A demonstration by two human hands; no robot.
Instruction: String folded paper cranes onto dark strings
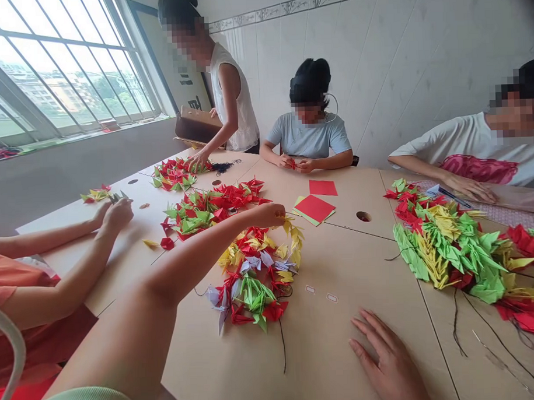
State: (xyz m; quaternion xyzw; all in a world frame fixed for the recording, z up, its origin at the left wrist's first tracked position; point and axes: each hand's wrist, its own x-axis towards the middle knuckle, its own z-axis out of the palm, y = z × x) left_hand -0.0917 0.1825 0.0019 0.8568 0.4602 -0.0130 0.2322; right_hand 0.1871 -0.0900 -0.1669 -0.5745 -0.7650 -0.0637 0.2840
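My left hand (270, 215) reaches out over the middle of the table, closed on the upper end of a string of yellow folded paper cranes (295, 240). The string hangs down to a pile of red, yellow, white and green paper cranes (255, 291) on the tabletop. A black thread (283, 345) trails from that pile toward me. At the lower right, my right hand (388, 356) lies palm down on the table, fingers spread, with nothing in it. Beyond my left hand, more red and green cranes (210, 206) are heaped.
Stringed cranes (452, 246) and a long needle (495, 355) lie at right. Red paper squares (315, 209) sit past the middle, near a cable hole (363, 216). Several other people work around the table (339, 256); one standing person holds a cardboard box (198, 125).
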